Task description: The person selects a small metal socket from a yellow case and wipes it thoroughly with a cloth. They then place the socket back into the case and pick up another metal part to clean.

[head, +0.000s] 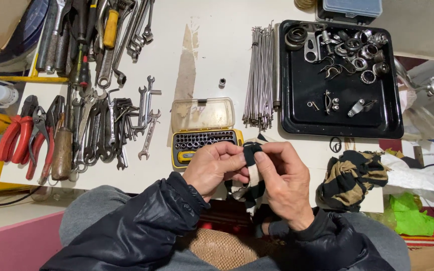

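On the white table (217,45), seen from the head camera, work is laid out in groups. Largest is the black tray (342,110) at the right rear, holding rings, brackets and small metal parts, most of them gathered in its far right corner. At the left lies a spread of wrenches (121,120), with screwdrivers (84,30) beyond them and red-handled pliers (23,135) at the left edge. A second striped cloth (350,178) lies bunched at the near right edge, just beside crumpled white paper (408,175). A bundle of spokes (259,75) lies lengthwise between the table centre and the tray, touching the tray's left rim. A yellow bit case (202,133) sits open at the near centre, its clear lid folded back. A small nut (222,82) stands alone beyond the case.

Both hands are at the near edge, directly in front of the case. The left hand (214,168) is closed on a striped rag (249,175), thumb and fingers pinching its upper end. The right hand (285,180) is also clenched on the rag, fingertips pressing into the same fold, touching the left hand's fingers. The rag hangs down between the hands, below the table edge. Whether anything is wrapped inside the rag cannot be told.
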